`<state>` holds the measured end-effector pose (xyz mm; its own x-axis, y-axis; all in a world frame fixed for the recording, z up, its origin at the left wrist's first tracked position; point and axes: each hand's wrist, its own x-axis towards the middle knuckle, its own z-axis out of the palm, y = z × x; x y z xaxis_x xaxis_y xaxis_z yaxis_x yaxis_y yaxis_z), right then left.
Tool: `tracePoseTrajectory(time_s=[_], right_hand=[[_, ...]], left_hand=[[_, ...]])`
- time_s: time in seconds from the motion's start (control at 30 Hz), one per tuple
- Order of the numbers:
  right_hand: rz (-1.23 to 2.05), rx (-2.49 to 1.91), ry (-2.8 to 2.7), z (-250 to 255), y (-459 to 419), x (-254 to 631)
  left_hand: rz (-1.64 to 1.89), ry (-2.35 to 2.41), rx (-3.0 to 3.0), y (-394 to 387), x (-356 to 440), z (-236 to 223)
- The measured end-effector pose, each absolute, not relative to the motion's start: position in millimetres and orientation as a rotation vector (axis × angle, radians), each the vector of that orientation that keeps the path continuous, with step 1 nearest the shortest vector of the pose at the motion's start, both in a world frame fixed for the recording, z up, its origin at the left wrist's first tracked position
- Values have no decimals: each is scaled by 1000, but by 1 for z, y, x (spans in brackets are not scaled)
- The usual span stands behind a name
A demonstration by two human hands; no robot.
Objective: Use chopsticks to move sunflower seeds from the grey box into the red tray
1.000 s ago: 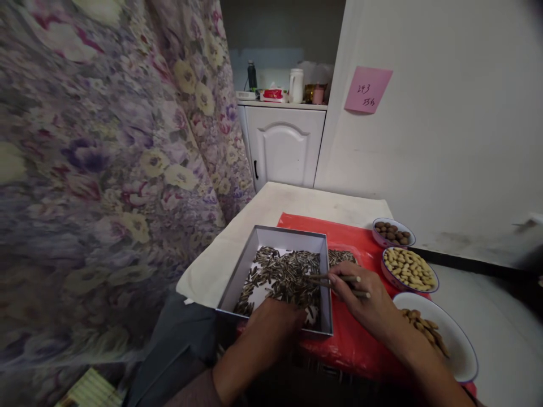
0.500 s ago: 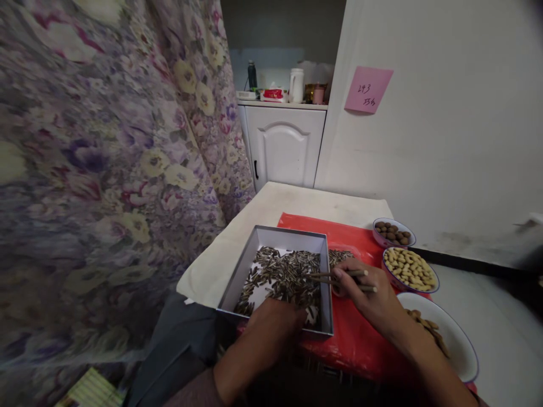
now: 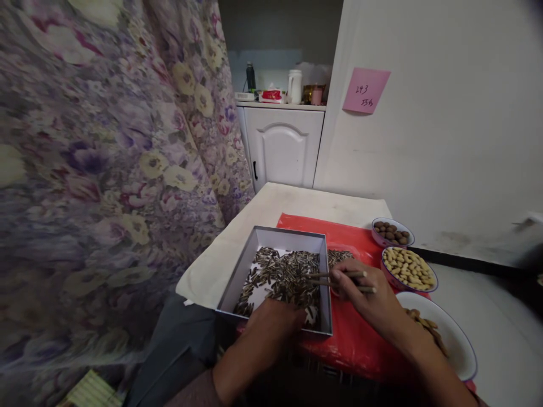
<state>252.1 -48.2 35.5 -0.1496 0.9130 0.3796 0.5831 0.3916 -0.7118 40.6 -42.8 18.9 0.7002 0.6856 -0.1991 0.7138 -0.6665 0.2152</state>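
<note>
A shallow box with a pale inside holds striped sunflower seeds scattered over its floor. My right hand grips a pair of wooden chopsticks above the box's right wall, their tips down among the seeds; whether a seed is between them is too small to tell. Over the near rim of the box lies my left hand, fingers curled and mostly hidden, touching or just above the seeds. Beyond the box's right wall, more sunflower seeds show beside my right hand; what holds them is partly covered.
Along the table's right edge stand a bowl of round brown nuts, a bowl of peanuts and a larger white bowl with brown nuts. A red sheet covers part of the cream tablecloth. A floral curtain hangs left.
The chopstick tips have shifted very slightly among the seeds. My left hand stays in place, and the view has moved only a touch.
</note>
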Motion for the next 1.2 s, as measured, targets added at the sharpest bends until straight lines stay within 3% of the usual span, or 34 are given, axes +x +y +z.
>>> tracePoseTrajectory(time_s=[0.27, 0.83, 1.2], right_hand=[[513, -1289, -1896, 16, -39, 244], [618, -1311, -1711, 41, -50, 266], [558, -1340, -1849, 26, -42, 246]], left_hand=[[-265, 1183, 2685, -43, 40, 17], [-215, 1184, 2628, -44, 40, 18], [-262, 1165, 2688, -41, 38, 7]])
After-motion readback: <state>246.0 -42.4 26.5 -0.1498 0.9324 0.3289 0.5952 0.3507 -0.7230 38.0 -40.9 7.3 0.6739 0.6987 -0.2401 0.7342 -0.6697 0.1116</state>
